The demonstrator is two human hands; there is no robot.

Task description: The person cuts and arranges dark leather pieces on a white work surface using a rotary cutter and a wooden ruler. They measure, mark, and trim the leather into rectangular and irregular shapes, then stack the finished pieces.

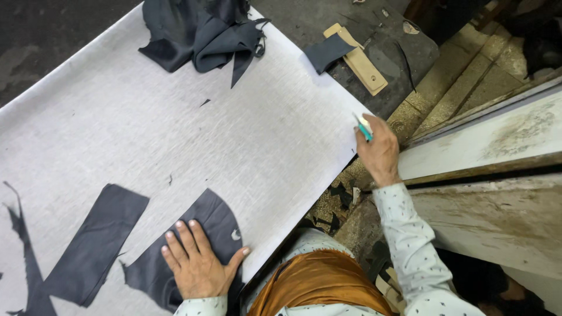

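- Pressing flat with fingers spread, the left hand (199, 263) pins a curved dark grey fabric piece (205, 234) to the pale grey cloth sheet (175, 134), apparently to keep the cut shape from sliding; nothing is gripped, the palm simply bears down.
- At the sheet's right edge, the right hand (379, 153) is closed around a small teal-tipped marking tool (363, 127), fingers pinched on it, the tip poised just beside the cloth's border.
- Left of the pinned piece on the sheet lies a dark rectangular fabric strip (96, 243); a thin offcut (23, 257) trails farther left.
- Toward the sheet's far end, a heap of dark fabric (202, 35) sits bunched.
- Just beyond the sheet's far right edge rests a wooden ruler (360, 61), partly under a small dark scrap (328, 51).
- Below the right edge, fabric trimmings (339, 196) litter the floor beside a worn wooden bench (486, 175), which crowds the right arm.
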